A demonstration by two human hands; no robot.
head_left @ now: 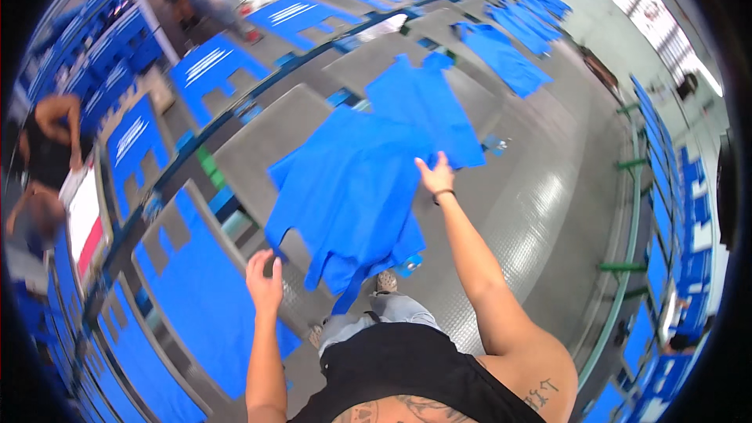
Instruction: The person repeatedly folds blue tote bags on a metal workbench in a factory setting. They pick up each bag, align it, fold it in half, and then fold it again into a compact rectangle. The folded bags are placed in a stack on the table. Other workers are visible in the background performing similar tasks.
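Note:
A rumpled blue cloth piece with notched edges lies slanted over a grey board in front of me, a strip of it hanging toward my legs. Beyond it, another blue cloth piece overlaps it and hangs past the board's edge. My right hand, wearing a dark wristband, is at the border between the two cloths, thumb and fingers apart; whether it touches them is unclear. Left of the nearer cloth, my left hand is raised with spread fingers, holding nothing.
Blue cut panels with white print lie on boards along a rail at left. More blue cloths hang off boards farther along. A green-legged rack stands at right. Another person bends over a white-and-red frame at far left.

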